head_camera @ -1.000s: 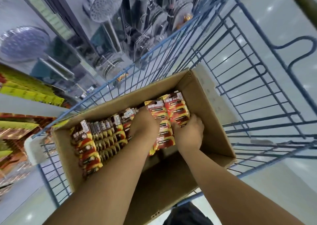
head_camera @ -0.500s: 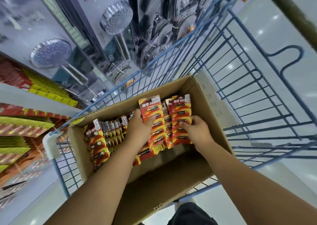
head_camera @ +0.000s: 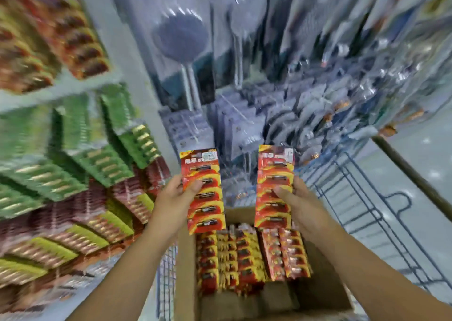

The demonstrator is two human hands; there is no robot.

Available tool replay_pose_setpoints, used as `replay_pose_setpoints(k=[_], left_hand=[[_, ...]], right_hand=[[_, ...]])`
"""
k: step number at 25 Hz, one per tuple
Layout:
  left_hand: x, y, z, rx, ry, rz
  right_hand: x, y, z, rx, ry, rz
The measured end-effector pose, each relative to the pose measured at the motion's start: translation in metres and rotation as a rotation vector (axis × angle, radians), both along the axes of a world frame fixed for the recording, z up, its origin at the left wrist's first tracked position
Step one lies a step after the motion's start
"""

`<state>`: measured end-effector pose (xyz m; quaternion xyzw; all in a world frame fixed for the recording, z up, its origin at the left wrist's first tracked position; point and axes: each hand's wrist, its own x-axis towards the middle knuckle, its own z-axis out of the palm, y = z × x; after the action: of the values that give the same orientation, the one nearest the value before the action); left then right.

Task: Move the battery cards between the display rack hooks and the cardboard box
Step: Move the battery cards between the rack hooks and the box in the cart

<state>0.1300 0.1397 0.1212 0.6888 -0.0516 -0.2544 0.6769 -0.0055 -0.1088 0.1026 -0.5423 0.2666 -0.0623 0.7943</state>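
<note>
My left hand [head_camera: 175, 197] grips a red and yellow battery card [head_camera: 204, 193] upright above the cardboard box [head_camera: 187, 271]. A second battery card [head_camera: 275, 188] stands upright in my right hand [head_camera: 297, 203], level with the first. Both cards are lifted clear of the box. Several more battery cards [head_camera: 252, 257] stand packed in rows inside the box. To the left, the display rack [head_camera: 80, 154] holds hanging green, red and yellow battery cards; its hooks are too blurred to make out.
The box sits in a blue wire cart [head_camera: 362, 213], whose mesh wall rises at the right. Packaged shower heads [head_camera: 181, 39] hang on the wall ahead. Pale floor [head_camera: 411, 174] shows at the far right. The whole view is motion-blurred.
Both hands have lifted out of the box, each taking up a battery card. The view has swung up and left, bringing the display rack into sight.
</note>
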Motion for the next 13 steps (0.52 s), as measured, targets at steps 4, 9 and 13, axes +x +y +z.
replay_pose_setpoints(k=[4,9,13], left_hand=[[0.003,0.06,0.071,-0.045,-0.112,0.179],[-0.004,0.132,0.149,-0.07,-0.243,0.375],[0.005,0.176,0.186,-0.098,-0.337,0.466]], right_hand=[[0.04,0.046,0.072,-0.113,-0.12,0.138],[0.085,0.118,0.14,-0.199,-0.242,0.279],[0.112,0.173,0.177,-0.206,-0.331,0.362]])
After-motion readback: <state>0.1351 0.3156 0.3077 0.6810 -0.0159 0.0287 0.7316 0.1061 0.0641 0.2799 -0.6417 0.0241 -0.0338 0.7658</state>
